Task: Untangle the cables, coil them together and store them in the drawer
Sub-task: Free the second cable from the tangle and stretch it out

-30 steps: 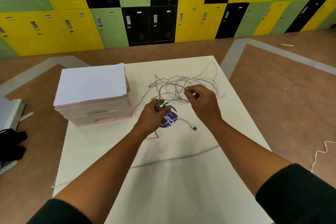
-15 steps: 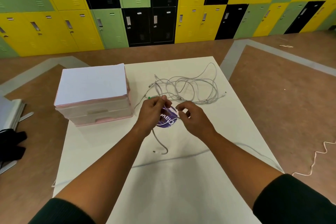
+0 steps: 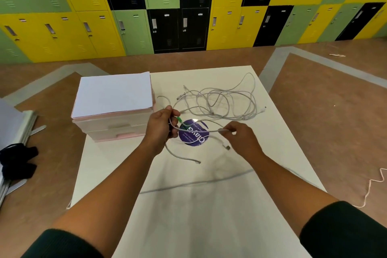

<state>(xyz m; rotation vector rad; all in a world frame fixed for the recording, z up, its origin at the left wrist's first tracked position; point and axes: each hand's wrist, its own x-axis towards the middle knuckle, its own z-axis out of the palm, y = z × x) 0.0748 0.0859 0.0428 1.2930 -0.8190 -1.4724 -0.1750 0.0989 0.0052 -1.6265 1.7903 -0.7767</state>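
At the far left a single black bundle point(image 3: 17, 159) lies on the brown floor, apart from the white table point(image 3: 188, 216). On the table's left rear corner stands one drawer unit point(image 3: 117, 130), pale pink, its drawers closed, with one white sheet of paper point(image 3: 114, 93) covering its top. Just right of it is the left hand point(image 3: 161, 130), raised above the table with its fingers curled round a pale cable point(image 3: 201, 131). One green plug point(image 3: 179, 120) sticks out beside the thumb, and a strand drops below the fist to a loose end point(image 3: 198, 161) on the table. The cable runs from that fist to the right, crossing over one round purple sticker point(image 3: 193, 135) on the tabletop. It ends at the right hand point(image 3: 243, 138), whose thumb and forefinger pinch it near its tip while the other fingers are loosely bent. One silver plug point(image 3: 227, 147) shows just under those fingers, not held by them. Behind both hands, toward the table's far right, the heap of cables point(image 3: 226, 100) lies in overlapping loops, touched by neither hand. How many cables make up the heap cannot be told, though several plug ends poke out of it. Right of the table, one thin pale cord point(image 3: 372, 186) snakes across the floor. A wall of yellow, green and black lockers point(image 3: 188, 6) fills the background.
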